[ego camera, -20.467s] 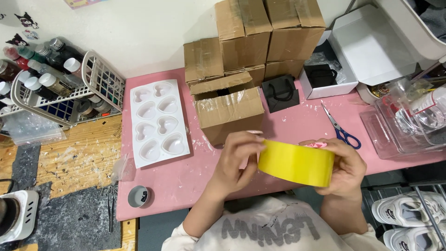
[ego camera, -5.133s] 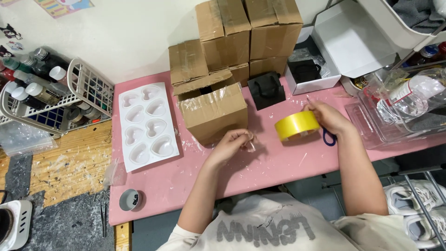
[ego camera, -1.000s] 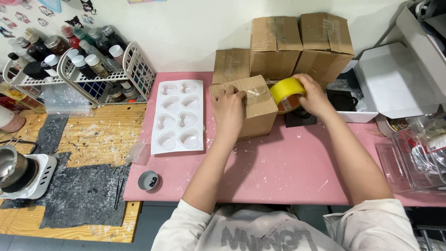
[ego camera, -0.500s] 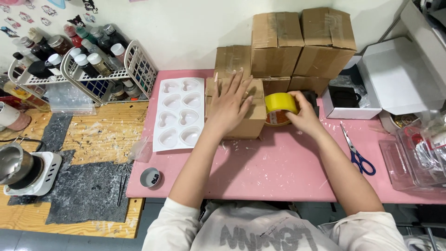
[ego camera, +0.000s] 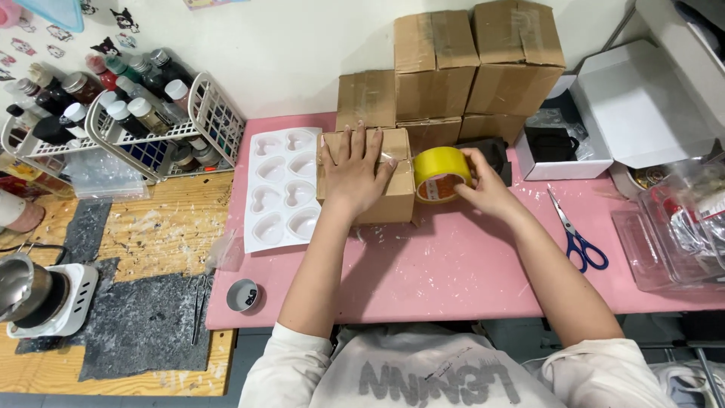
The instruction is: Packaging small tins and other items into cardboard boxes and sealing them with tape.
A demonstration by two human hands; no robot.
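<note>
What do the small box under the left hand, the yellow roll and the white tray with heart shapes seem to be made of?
The small box under the left hand looks like brown cardboard, matte, with creased edges. The yellow roll in the right hand seems to be glossy plastic packing tape, judging by its sheen. The white tray is probably silicone or plastic: smooth moulded heart hollows, slightly shiny.

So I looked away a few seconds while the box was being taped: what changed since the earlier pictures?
The right hand brought the yellow tape roll from mid-table to the right side of the cardboard box. The left hand, earlier off the box, now lies flat on top. The white mould tray, scissors and stacked boxes kept their places.
</note>
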